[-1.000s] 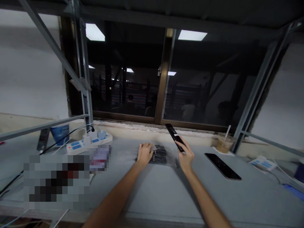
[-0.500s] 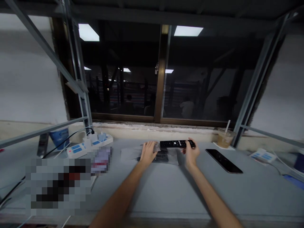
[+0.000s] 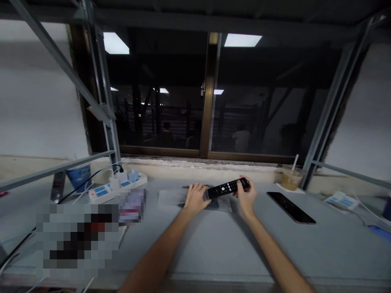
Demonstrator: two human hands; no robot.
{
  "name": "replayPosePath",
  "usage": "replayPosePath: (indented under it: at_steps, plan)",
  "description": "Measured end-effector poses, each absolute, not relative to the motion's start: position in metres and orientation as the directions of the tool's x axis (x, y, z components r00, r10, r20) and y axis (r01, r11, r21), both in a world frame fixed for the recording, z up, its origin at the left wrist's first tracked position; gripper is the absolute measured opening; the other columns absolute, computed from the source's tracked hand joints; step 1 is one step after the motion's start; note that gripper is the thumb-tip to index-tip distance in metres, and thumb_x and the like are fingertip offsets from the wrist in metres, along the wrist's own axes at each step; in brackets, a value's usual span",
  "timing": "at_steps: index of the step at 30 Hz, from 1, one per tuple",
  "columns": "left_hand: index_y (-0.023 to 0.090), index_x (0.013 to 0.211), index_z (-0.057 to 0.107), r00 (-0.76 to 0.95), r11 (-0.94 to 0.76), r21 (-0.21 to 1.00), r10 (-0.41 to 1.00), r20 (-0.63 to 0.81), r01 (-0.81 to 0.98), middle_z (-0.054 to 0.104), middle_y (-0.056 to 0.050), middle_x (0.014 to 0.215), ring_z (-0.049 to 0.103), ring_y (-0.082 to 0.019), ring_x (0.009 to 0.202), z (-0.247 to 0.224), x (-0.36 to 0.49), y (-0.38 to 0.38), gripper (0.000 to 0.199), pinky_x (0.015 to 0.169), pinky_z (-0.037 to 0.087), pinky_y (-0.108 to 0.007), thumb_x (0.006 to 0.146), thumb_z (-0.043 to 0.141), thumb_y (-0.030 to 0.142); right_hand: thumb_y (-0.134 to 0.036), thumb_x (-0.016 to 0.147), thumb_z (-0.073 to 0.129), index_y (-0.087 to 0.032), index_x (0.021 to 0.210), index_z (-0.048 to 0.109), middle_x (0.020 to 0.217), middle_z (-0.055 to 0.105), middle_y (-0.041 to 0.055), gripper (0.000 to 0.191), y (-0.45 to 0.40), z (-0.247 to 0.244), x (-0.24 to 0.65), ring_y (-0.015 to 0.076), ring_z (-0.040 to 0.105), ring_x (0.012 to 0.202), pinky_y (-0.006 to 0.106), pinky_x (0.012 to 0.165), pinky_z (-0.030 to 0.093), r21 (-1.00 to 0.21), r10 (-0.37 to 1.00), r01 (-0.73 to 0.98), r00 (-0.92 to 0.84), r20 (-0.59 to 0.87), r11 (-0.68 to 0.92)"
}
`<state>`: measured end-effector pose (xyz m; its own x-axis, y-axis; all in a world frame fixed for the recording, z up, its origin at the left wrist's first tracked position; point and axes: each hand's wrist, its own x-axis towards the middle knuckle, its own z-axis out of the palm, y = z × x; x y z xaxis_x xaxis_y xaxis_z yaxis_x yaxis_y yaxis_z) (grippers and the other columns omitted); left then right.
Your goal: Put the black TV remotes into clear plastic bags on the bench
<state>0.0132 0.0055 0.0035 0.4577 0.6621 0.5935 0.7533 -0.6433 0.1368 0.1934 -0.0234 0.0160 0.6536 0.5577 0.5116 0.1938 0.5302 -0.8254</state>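
Observation:
A black remote control with rows of buttons is held above the table, tilted with its right end higher. My right hand grips that right end, thumb on top. Close against the remote's left end, my left hand has its fingers curled over a bit of clear plastic; its fingertips are partly hidden. Beneath both hands a clear plastic bag lies flat on the grey table, with something dark in or under it that I cannot make out.
A black phone lies to the right, and a drink cup with a straw stands behind it. On the left are a power strip with plugs and cables, a blue container and blurred-out items. Metal frame posts flank the window.
The remote has tilted, its left end dropping and its right end rising. My left hand has shifted slightly right and down, closer over the remote's left end.

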Motion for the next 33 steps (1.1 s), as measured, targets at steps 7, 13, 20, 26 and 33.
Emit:
replayPosePath:
  at_steps: [7, 13, 20, 26, 33]
  plan:
    - [0.019, 0.094, 0.055, 0.434, -0.603, 0.188, 0.724, 0.536, 0.775, 0.062, -0.006, 0.099, 0.053, -0.023, 0.097, 0.009, 0.018, -0.002, 0.026, 0.086, 0.037, -0.035, 0.071, 0.062, 0.029, -0.052, 0.076, 0.046, -0.018, 0.091, 0.053, 0.055, 0.05, -0.0051, 0.038, -0.026, 0.016, 0.192, 0.0104, 0.049, 0.037, 0.021, 0.035, 0.034, -0.84, 0.701, 0.099, 0.505, 0.504, 0.533]
    - [0.018, 0.096, 0.052, 0.42, -0.6, 0.24, 0.743, 0.521, 0.763, 0.062, -0.005, 0.095, 0.057, -0.021, 0.092, 0.016, 0.021, -0.011, 0.026, 0.079, 0.042, -0.029, 0.072, 0.06, 0.025, -0.053, 0.073, 0.048, -0.018, 0.093, 0.056, 0.058, 0.056, -0.003, 0.04, -0.029, 0.018, 0.185, 0.015, 0.056, 0.038, 0.023, 0.033, 0.037, -0.885, 0.834, -0.023, 0.348, 0.429, 0.465]
    - [0.018, 0.089, 0.051, 0.391, -0.582, 0.215, 0.733, 0.557, 0.784, 0.062, -0.006, 0.092, 0.057, -0.022, 0.091, 0.014, 0.02, -0.008, 0.018, 0.079, 0.042, -0.031, 0.073, 0.058, 0.023, -0.043, 0.063, 0.066, -0.016, 0.093, 0.06, 0.069, 0.065, 0.0017, 0.041, -0.029, 0.02, 0.18, 0.014, 0.06, 0.042, 0.022, 0.035, 0.045, -0.964, 0.968, -0.089, 0.034, 0.248, 0.25]
    - [0.019, 0.09, 0.05, 0.462, -0.651, 0.186, 0.684, 0.565, 0.736, 0.06, -0.006, 0.094, 0.055, -0.023, 0.093, 0.012, 0.025, -0.011, 0.02, 0.082, 0.041, -0.034, 0.072, 0.058, 0.02, -0.043, 0.065, 0.067, -0.017, 0.094, 0.06, 0.072, 0.065, 0.0022, 0.039, -0.032, 0.017, 0.175, 0.0149, 0.065, 0.051, 0.022, 0.044, 0.051, -0.977, 0.966, -0.055, -0.148, 0.211, 0.205]
    - [0.019, 0.099, 0.05, 0.469, -0.657, 0.227, 0.699, 0.54, 0.719, 0.058, -0.007, 0.105, 0.052, -0.023, 0.104, 0.009, 0.031, -0.017, 0.033, 0.089, 0.039, -0.036, 0.068, 0.051, 0.008, -0.047, 0.067, 0.064, -0.023, 0.097, 0.043, 0.053, 0.059, -0.0079, 0.044, -0.026, 0.002, 0.164, 0.0131, 0.058, 0.039, 0.02, 0.035, 0.046, -0.982, 0.952, -0.047, -0.239, 0.189, 0.183]
